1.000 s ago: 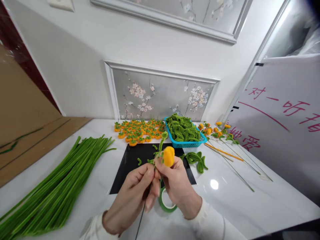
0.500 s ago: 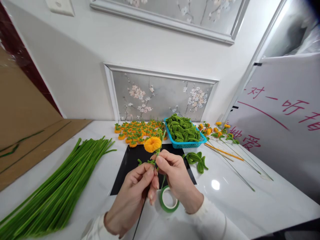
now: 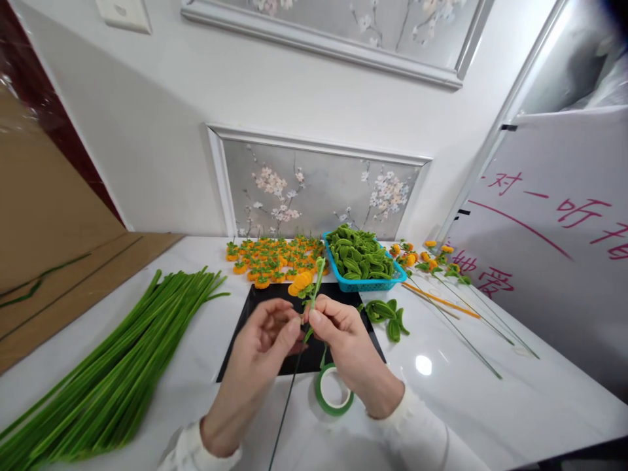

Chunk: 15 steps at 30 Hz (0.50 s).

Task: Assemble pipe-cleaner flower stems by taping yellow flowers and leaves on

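My left hand and my right hand meet above a black mat. Both pinch the thin dark wire stem of a small orange pipe-cleaner flower, which points away from me with a green leaf piece beside it. The stem runs down between my wrists toward the table edge. A roll of green floral tape lies on the white table just under my right hand, and a strand of tape rises from it to the stem.
A large bundle of green pipe cleaners lies at the left. Several orange flower heads sit at the back, beside a blue basket of green leaves. Finished stemmed flowers and loose leaves lie at the right.
The flower has turned in my fingers from facing me to pointing away, and my left fingers have shifted their pinch on the stem. The hands stay over the mat.
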{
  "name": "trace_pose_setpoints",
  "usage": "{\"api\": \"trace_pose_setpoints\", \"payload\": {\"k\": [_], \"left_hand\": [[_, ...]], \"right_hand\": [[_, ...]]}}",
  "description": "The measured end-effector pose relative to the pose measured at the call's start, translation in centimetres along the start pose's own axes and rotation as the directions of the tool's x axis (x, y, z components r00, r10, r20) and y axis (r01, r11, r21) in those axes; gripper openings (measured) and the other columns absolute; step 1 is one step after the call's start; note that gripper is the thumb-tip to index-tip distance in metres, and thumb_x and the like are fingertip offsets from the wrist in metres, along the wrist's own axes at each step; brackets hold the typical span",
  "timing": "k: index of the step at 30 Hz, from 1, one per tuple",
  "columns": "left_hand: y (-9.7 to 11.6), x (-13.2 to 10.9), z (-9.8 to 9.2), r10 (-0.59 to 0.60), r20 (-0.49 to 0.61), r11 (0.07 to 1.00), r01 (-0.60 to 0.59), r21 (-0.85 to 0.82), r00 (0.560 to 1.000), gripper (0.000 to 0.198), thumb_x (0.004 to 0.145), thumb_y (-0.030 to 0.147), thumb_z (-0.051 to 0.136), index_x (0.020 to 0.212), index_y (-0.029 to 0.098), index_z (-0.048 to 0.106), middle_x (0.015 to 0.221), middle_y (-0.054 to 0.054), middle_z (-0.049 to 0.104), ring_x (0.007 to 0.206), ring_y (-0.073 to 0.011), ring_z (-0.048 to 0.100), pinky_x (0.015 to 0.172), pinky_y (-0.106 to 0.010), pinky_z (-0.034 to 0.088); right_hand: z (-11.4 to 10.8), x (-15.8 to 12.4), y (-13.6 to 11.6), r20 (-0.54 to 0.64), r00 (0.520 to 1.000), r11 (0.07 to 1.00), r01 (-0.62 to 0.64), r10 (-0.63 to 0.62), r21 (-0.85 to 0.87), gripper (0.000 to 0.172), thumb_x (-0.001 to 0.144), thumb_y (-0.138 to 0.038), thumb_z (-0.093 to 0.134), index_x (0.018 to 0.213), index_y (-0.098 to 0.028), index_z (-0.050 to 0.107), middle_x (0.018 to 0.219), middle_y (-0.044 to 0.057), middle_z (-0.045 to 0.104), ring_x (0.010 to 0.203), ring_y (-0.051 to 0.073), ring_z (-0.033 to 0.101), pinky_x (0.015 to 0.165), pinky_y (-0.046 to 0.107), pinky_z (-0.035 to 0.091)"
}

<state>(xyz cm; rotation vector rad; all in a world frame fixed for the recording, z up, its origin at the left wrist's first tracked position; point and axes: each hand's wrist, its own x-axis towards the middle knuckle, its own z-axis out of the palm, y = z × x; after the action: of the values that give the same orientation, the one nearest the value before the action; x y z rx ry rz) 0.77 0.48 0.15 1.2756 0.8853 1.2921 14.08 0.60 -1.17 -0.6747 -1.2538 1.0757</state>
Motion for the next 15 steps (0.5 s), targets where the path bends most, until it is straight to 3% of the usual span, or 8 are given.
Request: {"api": "trace_pose_setpoints", "payload": {"k": [2,4,7,10,15], "left_hand": [[0.6,0.7,-0.2,0.088,-0.071,0.995,-0.091,-0.033,0.994,0.040,0.073,0.032,0.072,0.107,0.024,0.053,0.102,-0.002,0.062,0.090,-0.0173,0.061,0.079,-0.031,0.052],[1.3,1.2,-0.3,0.074,-0.009,0.996,-0.074,-0.055,0.997,0.052,0.074,0.028,0.072,0.120,0.029,0.046,0.109,-0.003,0.062,0.096,-0.0172,0.060,0.085,-0.031,0.049],[2.0,1.6,-0.5,-0.008,0.141,0.998,0.018,-0.067,0.990,0.057,0.077,0.025,0.069,0.127,0.033,0.042,0.102,-0.001,0.065,0.093,-0.0160,0.061,0.083,-0.028,0.049],[2.0,1.6,-0.6,0.026,0.154,0.999,-0.021,-0.035,0.988,0.050,0.078,0.022,0.068,0.123,0.030,0.048,0.096,0.000,0.067,0.089,-0.0150,0.062,0.080,-0.025,0.049],[0.7,1.5,-1.1,0.212,0.019,0.974,-0.213,0.072,0.977,0.032,0.074,0.018,0.072,0.103,0.026,0.062,0.096,0.001,0.065,0.085,-0.0123,0.060,0.077,-0.020,0.048]], "right_hand": [[0.0,-0.1,-0.1,0.008,0.999,0.997,0.039,-0.039,-0.064,0.024,0.084,-0.037,0.059,0.071,-0.018,0.064,0.066,-0.003,0.045,0.062,0.012,0.039,0.061,0.026,0.031],[0.2,-0.1,-0.1,0.027,0.998,0.994,0.059,-0.057,-0.095,0.025,0.085,-0.037,0.058,0.069,-0.018,0.063,0.067,-0.003,0.044,0.063,0.012,0.038,0.061,0.026,0.031],[0.4,-0.2,-0.1,0.048,0.996,0.989,0.085,-0.080,-0.124,0.027,0.085,-0.037,0.057,0.066,-0.018,0.062,0.066,-0.002,0.043,0.063,0.013,0.038,0.060,0.026,0.030],[0.6,-0.4,0.0,0.021,0.997,0.976,0.080,-0.077,-0.201,0.025,0.085,-0.036,0.057,0.068,-0.018,0.062,0.065,-0.003,0.041,0.061,0.012,0.037,0.058,0.026,0.029],[1.0,-0.6,0.2,-0.059,0.997,0.959,0.039,-0.058,-0.279,0.023,0.084,-0.031,0.057,0.066,-0.017,0.060,0.064,-0.003,0.039,0.057,0.011,0.035,0.053,0.026,0.027]]}}
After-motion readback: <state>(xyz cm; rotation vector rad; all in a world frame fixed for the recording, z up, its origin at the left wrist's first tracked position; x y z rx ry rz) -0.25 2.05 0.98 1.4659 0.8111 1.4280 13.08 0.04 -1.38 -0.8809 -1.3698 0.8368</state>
